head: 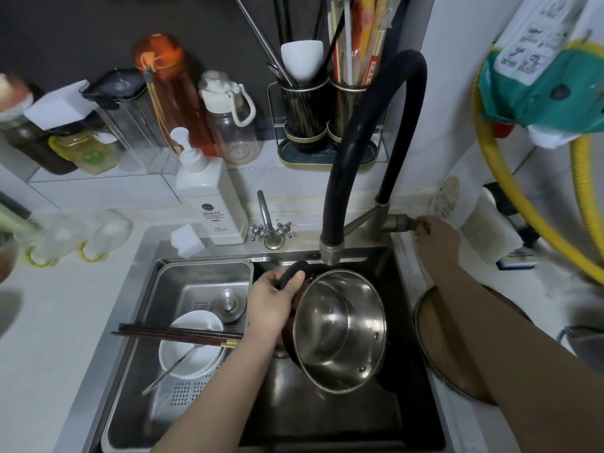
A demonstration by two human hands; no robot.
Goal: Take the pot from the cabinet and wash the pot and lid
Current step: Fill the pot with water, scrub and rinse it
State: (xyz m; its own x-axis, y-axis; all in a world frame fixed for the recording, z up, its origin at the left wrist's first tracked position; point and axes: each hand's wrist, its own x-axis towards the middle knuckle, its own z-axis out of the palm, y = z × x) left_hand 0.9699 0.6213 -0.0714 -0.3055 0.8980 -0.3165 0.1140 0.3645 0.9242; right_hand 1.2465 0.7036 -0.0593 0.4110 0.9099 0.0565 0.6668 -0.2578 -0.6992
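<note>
A steel pot (340, 331) hangs tilted over the dark sink basin (330, 416), its open mouth facing up toward me. My left hand (273, 305) grips the pot's black handle (291, 273) just under the faucet spout (330, 251). My right hand (436, 238) reaches to the back right and grips the faucet's lever (400, 222). The glass lid (434, 351) lies on the counter right of the sink, partly hidden under my right forearm. No water is visible from the spout.
A steel drain tray (183, 289) in the sink's left half holds a white bowl, chopsticks, a spoon and a plug. A soap bottle (209, 194), small tap, sponge, bottles and a utensil holder line the back. A yellow hose runs at right.
</note>
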